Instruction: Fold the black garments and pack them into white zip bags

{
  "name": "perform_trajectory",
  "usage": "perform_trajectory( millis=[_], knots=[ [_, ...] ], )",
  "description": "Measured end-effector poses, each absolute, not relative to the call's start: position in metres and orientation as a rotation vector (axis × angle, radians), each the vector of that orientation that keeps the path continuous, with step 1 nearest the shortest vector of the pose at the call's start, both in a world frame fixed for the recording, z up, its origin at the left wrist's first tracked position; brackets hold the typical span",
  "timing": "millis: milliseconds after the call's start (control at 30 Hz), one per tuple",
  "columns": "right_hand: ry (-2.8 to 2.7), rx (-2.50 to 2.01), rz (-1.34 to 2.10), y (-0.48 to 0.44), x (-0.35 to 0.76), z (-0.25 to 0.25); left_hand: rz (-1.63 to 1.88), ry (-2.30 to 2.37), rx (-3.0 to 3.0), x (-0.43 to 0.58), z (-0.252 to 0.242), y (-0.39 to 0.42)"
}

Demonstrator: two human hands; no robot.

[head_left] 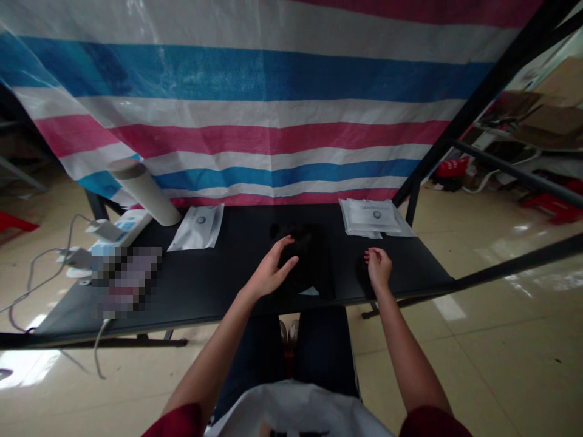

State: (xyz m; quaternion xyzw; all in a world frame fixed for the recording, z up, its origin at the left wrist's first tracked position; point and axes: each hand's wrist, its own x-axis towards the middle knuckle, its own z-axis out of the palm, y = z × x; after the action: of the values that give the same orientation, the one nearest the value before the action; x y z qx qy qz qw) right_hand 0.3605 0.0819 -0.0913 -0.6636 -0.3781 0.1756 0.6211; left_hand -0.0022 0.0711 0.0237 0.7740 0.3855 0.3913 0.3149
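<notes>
A black, soft-looking item (pixel 314 258), perhaps cloth, lies bunched on the black table (pixel 200 285) in front of me. A small pale piece (pixel 310 291) shows at its near edge. My left hand (pixel 272 270) is at the item's left side, thumb and fingers apart; whether it touches the item I cannot tell. To the right, my right hand (pixel 379 267) is over the table with its fingers curled together. A dark patch beside it may be a shadow, and anything inside those fingers is hidden.
Flat white packets (pixel 371 217) lie at the back right, and another white packet (pixel 200 227) at the back left. A bottle (pixel 146 191), a power strip (pixel 130 230) with plugs and a blurred phone-like object (pixel 130 282) on a cable are at left. Striped sheeting (pixel 273 139) hangs behind.
</notes>
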Motion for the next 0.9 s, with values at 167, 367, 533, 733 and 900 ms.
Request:
perform_trajectory(
  millis=[167,367,533,733,900],
  knots=[
    [-0.979,-1.563,0.404,0.073,0.345,-0.082,0.884,1.186,2.231,-0.022,0.004,0.062],
    [-1.745,-1.383,0.529,0.031,0.278,-0.055,0.463,1.270,2.526,-0.068,-0.027,0.033],
    [-2.270,-1.264,0.526,-0.007,0.239,-0.045,0.319,1.334,2.615,-0.087,-0.024,0.003],
    [-2.360,-1.291,0.467,-0.022,0.240,-0.050,0.293,1.203,2.682,-0.093,-0.030,-0.017],
    [-2.381,-1.256,0.460,-0.022,0.254,-0.050,0.335,1.216,2.591,-0.095,-0.035,-0.023]
  ],
)
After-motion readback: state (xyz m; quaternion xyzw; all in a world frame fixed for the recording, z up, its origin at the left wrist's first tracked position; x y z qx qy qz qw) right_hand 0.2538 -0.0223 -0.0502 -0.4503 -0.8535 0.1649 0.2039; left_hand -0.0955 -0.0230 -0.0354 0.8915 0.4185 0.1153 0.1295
